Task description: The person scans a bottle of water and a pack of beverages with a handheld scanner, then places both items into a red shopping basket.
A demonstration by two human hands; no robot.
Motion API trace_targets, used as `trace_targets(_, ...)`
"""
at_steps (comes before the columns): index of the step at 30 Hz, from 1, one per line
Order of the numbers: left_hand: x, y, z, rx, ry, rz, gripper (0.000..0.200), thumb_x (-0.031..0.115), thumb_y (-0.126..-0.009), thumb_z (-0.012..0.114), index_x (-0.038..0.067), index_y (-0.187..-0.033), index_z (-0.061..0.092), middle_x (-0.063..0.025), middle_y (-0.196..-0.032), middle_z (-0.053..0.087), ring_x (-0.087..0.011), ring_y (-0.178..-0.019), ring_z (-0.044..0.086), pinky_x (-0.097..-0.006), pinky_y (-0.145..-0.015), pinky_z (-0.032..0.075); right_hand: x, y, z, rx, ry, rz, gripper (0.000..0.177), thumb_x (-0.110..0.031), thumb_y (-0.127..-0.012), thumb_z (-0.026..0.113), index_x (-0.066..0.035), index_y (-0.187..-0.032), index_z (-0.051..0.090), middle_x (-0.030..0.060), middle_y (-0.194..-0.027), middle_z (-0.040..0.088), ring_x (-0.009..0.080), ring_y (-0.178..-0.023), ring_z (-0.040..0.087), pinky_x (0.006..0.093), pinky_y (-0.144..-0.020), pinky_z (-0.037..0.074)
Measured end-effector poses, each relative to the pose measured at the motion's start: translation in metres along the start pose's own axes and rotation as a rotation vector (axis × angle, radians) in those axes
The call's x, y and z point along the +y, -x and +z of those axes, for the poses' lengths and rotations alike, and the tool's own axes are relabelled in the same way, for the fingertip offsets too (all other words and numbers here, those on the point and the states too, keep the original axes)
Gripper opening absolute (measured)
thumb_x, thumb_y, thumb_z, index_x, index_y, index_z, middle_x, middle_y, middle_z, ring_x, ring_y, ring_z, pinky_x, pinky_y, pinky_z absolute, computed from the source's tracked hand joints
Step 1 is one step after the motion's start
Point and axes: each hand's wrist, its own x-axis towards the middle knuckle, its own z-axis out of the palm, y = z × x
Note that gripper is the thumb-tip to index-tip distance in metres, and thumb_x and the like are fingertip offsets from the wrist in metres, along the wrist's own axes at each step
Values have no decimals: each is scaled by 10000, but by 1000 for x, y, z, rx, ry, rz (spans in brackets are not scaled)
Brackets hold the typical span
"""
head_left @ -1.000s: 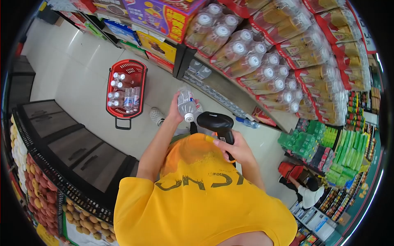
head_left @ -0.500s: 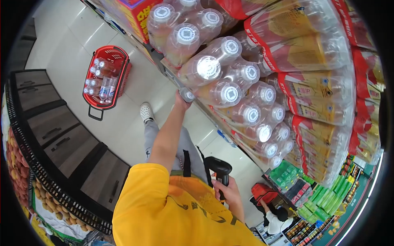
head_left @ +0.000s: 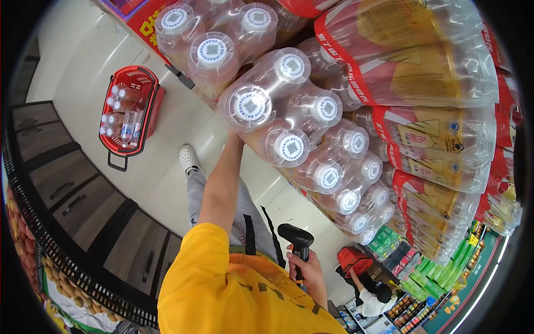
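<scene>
My left hand (head_left: 236, 137) reaches to the edge of the stacked drink bottles (head_left: 250, 106). Its fingers are hidden beneath or behind the nearest bottles, so what it holds cannot be seen. The bottles are shrink-wrapped, with round white printed labels over their caps. My right hand (head_left: 311, 270), low in front of the yellow shirt, is wrapped round the grip of a black handheld scanner (head_left: 297, 239).
A red shopping basket (head_left: 133, 111) with several bottles stands on the tiled floor at left. Dark cabinets (head_left: 72, 167) and produce bins line the left side. Another person (head_left: 375, 300) is beside a red basket (head_left: 354, 260) at lower right.
The bottle stack appears nearer and further left in the view. My left hand, earlier seen at a small clear bottle by the edge, is now mostly hidden. My right hand keeps the scanner.
</scene>
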Motion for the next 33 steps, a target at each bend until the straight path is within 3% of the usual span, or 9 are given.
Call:
trace_targets(11,7,10,-14,1,51,-148,624,564,-930,367,124,-1360,473,-147,-1378,504,-331,-1235,509,-566,-1002,426,4,-2,22,-15,16,-44,256,-83,-873,656,-23,-1096,545,23,-575,483,128,-400,468,292,-374,385)
trace_targets(13,17,38,-2,267,22,-252,673,600,-914,403,122,-1387,439,-156,-1404,474,-355,-1230,508,-582,-971,439,9,-1,28,-15,29,-57,254,-82,-872,653,-24,-1094,544,22,-571,481,128,-400,468,292,-370,385)
trace_targets(15,28,73,13,866,-50,-306,732,629,-897,434,117,-1419,396,-160,-1422,446,-384,-1215,511,-588,-922,466,11,-5,37,-19,57,-71,253,-80,-871,650,-25,-1093,543,20,-566,478,128,-397,466,293,-367,386)
trace_targets(17,46,105,-43,696,-410,-278,788,598,-886,528,145,-1485,285,-203,-1462,353,-411,-1181,523,-528,-930,493,10,-7,49,-15,87,-88,250,-73,-867,650,-26,-1088,542,21,-567,486,130,-392,470,292,-360,384)
trace_targets(19,80,157,-62,716,-858,-247,732,535,-896,537,109,-1459,343,-194,-1361,467,-357,-1121,563,-498,-881,516,6,-8,64,-28,115,-128,248,-71,-866,651,-25,-1084,541,23,-571,493,130,-389,473,290,-356,381)
trace_targets(21,122,215,-81,796,-1190,-150,611,475,-885,554,13,-1284,550,-220,-1278,579,-377,-1117,590,-494,-907,502,3,-11,79,-50,161,-152,245,-73,-860,657,-36,-1075,546,22,-576,502,131,-386,478,289,-352,382)
trace_targets(22,143,227,-152,857,-1428,-118,496,405,-860,589,-6,-1131,647,-240,-1130,649,-368,-1061,624,-450,-914,490,1,-13,89,-64,192,-178,246,-74,-858,661,-40,-1073,547,20,-577,503,131,-387,478,289,-352,382)
trace_targets(28,260,396,-209,1118,-1478,-116,401,336,-838,555,-49,-850,665,-225,-749,678,-331,-709,689,-426,-689,552,-6,-14,155,-123,335,-299,231,-85,-847,678,-56,-1038,552,16,-588,516,127,-400,484,292,-353,385)
trace_targets(33,297,459,-217,1068,-1088,-164,341,300,-883,562,-25,-984,587,-168,-856,647,-267,-697,649,-408,-584,543,-14,-17,225,-168,533,-410,234,-116,-842,685,-38,-1023,559,14,-597,516,123,-412,497,286,-371,392)
